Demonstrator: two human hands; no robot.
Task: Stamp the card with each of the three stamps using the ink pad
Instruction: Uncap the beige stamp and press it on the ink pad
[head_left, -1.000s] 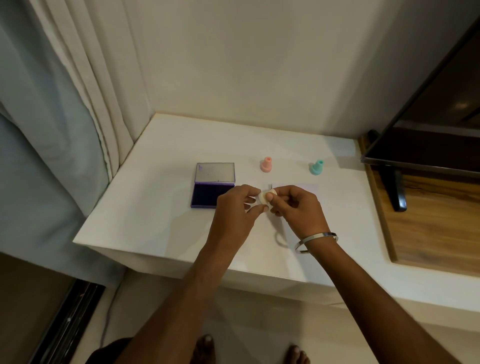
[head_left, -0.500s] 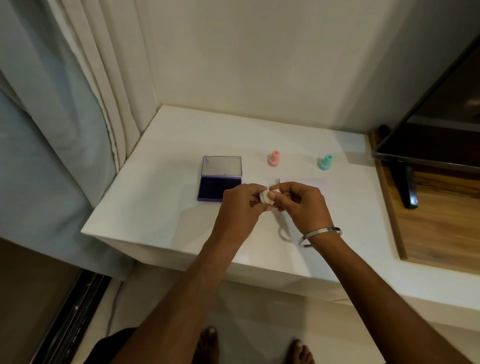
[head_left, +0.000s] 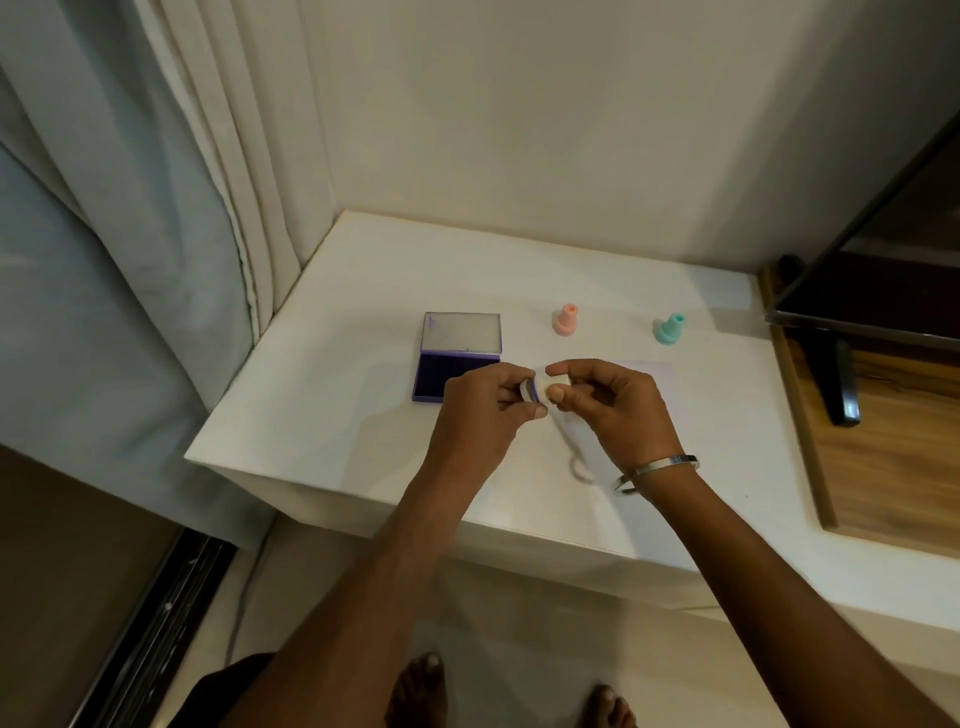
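Both hands have moved a little farther from the tabletop (head_left: 332, 395) front edge. Left hand (head_left: 480, 410) and right hand (head_left: 610, 402) pinch a small white stamp (head_left: 545, 385) together above bare tabletop, near the open ink pad (head_left: 457, 358). Behind sit the card (head_left: 657, 371), pink stamp (head_left: 565, 320) and green stamp (head_left: 669, 328).
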